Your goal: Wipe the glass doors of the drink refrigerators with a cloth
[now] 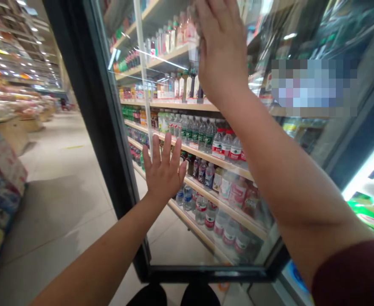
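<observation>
A glass door [187, 238] with a black frame stands in front of me, and both of my hands are up against its pane. My left hand [164, 170] lies flat on the lower middle of the glass, fingers spread, holding nothing. Higher up, my right hand [221, 55] presses toward the pane with its fingers close together. Its fingertips run out at the top edge. A blurred greyish patch shows beside these fingers; what lies under the hand I cannot make out.
Through the glass show shelves [199, 148] with rows of bottled drinks. A black door edge [91, 106] slants down on the left, beside a tiled aisle [68, 170] with display stands. Green packages [369, 212] stand in a lit cabinet at right. My feet [199, 295] are below the door.
</observation>
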A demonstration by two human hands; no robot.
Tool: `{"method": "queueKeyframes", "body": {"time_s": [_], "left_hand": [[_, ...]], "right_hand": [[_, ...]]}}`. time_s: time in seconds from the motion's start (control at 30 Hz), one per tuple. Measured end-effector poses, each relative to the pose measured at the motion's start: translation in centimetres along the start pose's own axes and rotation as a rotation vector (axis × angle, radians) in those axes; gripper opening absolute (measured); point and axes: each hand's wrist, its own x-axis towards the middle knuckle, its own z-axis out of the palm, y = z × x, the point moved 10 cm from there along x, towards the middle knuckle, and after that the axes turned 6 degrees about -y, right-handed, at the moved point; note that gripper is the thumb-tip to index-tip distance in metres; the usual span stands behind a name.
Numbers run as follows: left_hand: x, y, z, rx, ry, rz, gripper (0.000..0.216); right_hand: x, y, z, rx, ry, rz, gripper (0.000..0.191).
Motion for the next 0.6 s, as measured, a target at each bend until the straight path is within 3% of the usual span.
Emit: {"method": "queueKeyframes", "body": {"time_s": [0.07,0.17,0.23,0.3,0.37,0.43,0.5,0.6], "left_hand": [[-0.1,-0.1,0.1,-0.030,-0.012,-0.008,0.071],[-0.3,-0.2,0.1,-0.047,-0.040,-0.021,0.068],[-0.1,-0.4,-0.5,-0.050,-0.055,-0.041,0.064],[1.2,-0.8,-1.8,-0.075,-0.055,-0.059,0.058],[4.0,-1.3,-3.9,-0.095,-0.045,-0.085,0.055],[8.1,-1.8,-6.1,-0.101,-0.036,-0.115,0.059],[12.8,-2.1,-7.8,-0.091,-0.046,-0.116,0.069],[18.3,-2.8,-8.7,-0.087,-0.089,-0.152,0.075]], "right_hand": [[-0.5,-1.0,0.5,0.011,-0.008,0.005,0.070],[-1.7,-3.5,2.0,0.037,-0.075,-0.197,0.073],[-1.9,-2.5,1.6,0.031,-0.081,-0.233,0.069],[-1.5,0.8,0.0,-0.005,-0.032,-0.081,0.068],[-1.5,4.0,-1.8,-0.039,0.043,0.134,0.070],[-1.9,4.6,-2.6,-0.043,0.116,0.241,0.072],[-2.0,2.5,-2.2,-0.032,0.126,0.152,0.067],[-1.6,0.1,-0.5,-0.025,0.001,-0.087,0.059]]}}
